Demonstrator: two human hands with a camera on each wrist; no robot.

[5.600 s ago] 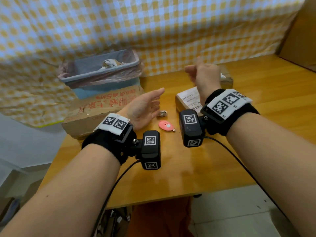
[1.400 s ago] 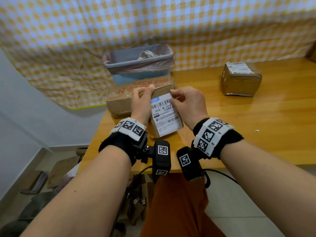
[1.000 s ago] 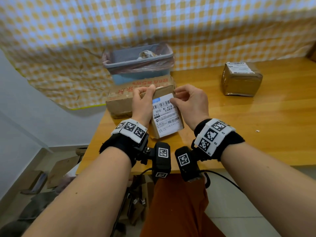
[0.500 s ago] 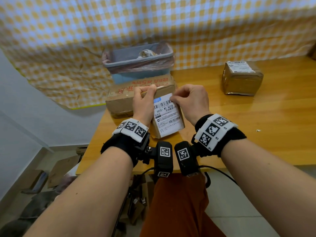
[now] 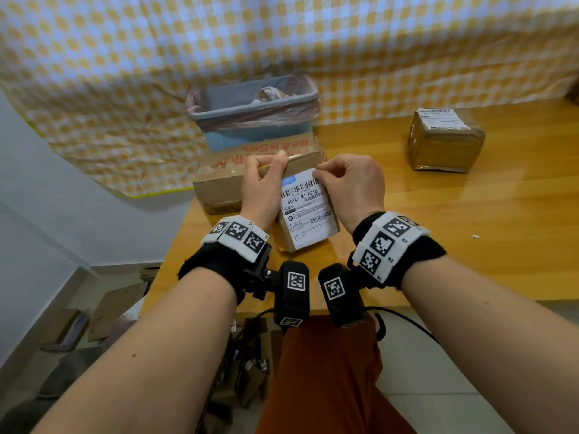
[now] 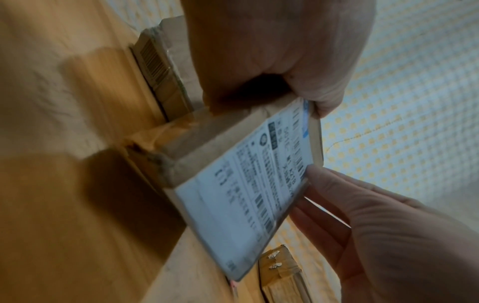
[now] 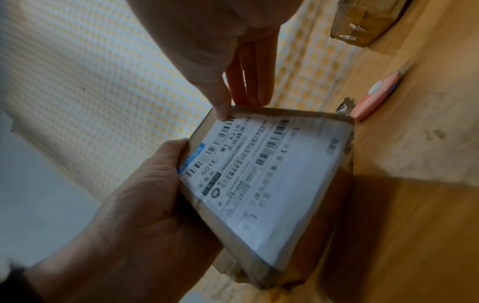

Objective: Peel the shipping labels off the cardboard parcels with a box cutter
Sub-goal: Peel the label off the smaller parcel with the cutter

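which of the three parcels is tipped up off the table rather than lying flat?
The small labelled parcel gripped by both hands; left hand, right hand. The red-printed carton and taped parcel lie flat.

Wooden table against a yellow-and-white checked cloth, grey wall at left, pale tiled floor below.

three parcels, one bin, one cutter
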